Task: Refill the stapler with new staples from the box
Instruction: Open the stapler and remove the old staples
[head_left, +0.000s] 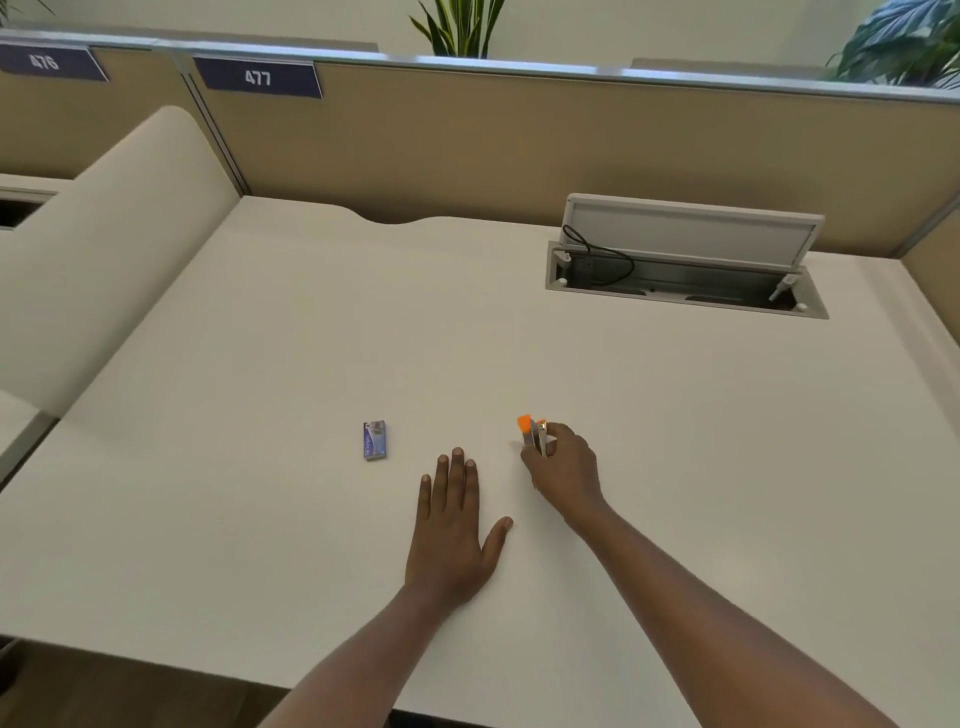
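Note:
A small orange and silver stapler sits on the white desk, right of centre. My right hand grips it with curled fingers, covering its near end. A small blue staple box lies closed on the desk to the left of both hands, untouched. My left hand lies flat on the desk with straight fingers, between the box and the stapler, holding nothing.
An open cable hatch with a raised grey lid and a black cable is set into the desk at the back right. A tan partition runs along the back. A cream side panel rises at the left.

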